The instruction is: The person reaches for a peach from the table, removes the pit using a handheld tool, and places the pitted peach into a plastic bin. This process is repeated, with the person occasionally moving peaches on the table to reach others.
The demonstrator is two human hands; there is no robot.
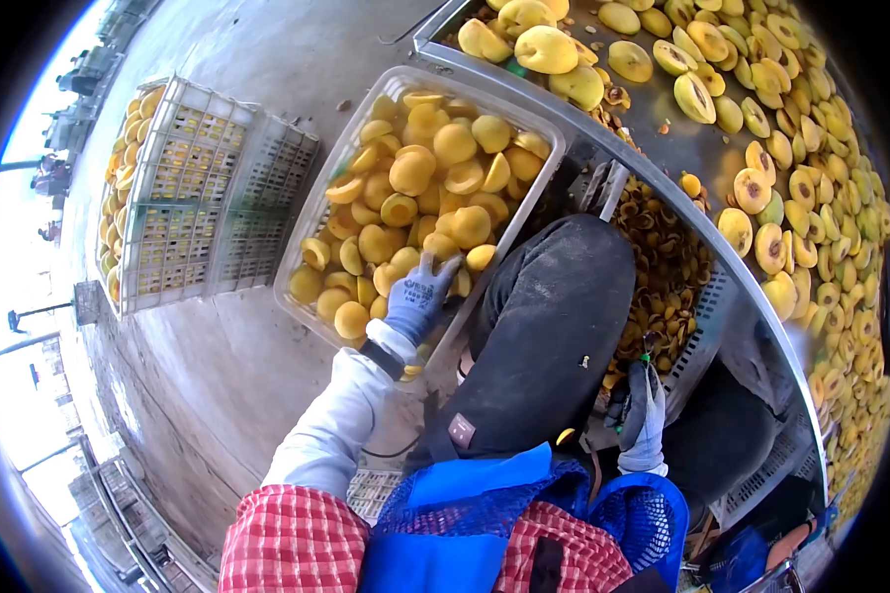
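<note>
My left hand (420, 295), in a grey glove, reaches down into a white plastic crate (311, 222) full of yellow peach halves (420, 183); its fingers rest among the fruit at the crate's near edge. I cannot tell whether it grips one. My right hand (645, 415), also gloved, hangs low beside my knee near a crate of peach pits (663, 287) and appears to hold a small tool with a green tip.
A metal table (682, 148) on the right carries many halved peaches (811, 198). A second white crate (183, 198) of fruit stands on the concrete floor at left. My dark trouser leg (554, 336) lies between the crates.
</note>
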